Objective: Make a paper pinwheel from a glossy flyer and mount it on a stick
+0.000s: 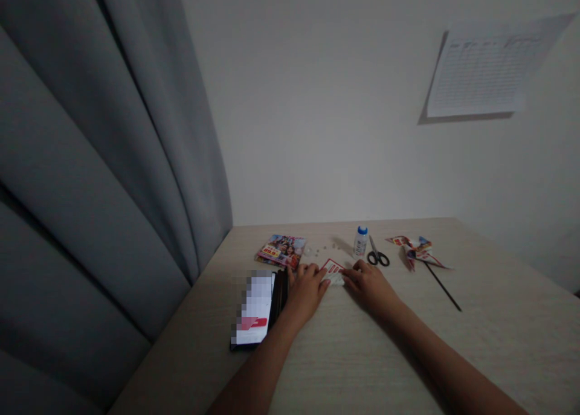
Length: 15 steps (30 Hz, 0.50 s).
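Red-edged paper (334, 274): one corner is pointing toward the wall (317, 131); long axis unclear.
Left hand (308, 287), right hand (370, 286): are touching its sides; whether pinching, I cannot tell.

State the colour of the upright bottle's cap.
The bottle's cap is blue; it shows best in the head view.

The paper (334, 275) is white with red edging and print, the bottle (360, 247) white under a blue cap (362, 229), the scissors (375, 251) black-handled, the pinwheel (412, 252) white patched with red, yellow and blue, the curtain (113, 143) grey, the table (344, 354) pale wood-grained
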### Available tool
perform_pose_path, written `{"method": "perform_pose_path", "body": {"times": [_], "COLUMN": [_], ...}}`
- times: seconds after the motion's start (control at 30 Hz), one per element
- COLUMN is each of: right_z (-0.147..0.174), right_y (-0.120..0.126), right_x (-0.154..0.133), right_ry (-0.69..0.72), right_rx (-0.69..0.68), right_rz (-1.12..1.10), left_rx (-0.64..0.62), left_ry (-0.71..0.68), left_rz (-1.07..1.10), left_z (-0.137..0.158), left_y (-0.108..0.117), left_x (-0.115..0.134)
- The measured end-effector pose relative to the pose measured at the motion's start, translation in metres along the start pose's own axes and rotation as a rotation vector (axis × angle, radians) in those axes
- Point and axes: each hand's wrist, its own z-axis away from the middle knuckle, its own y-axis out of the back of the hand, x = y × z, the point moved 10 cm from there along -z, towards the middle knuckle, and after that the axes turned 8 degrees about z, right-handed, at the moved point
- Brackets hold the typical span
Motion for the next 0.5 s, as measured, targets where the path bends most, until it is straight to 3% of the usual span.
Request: {"method": "perform_pose_path", "body": {"times": [0.5], "right_z": [0.0007], "right_y": [0.0018], "right_x": [-0.0026], "right_ry": [-0.004], "right_rx": [0.000], "right_rz": [0.024], "left_rx": [-0.008], "left_ry": [0.028], "left_rz": [-0.010], "left_z": [-0.0004], "left_y": [-0.0014], "left_x": [-0.0010]}}
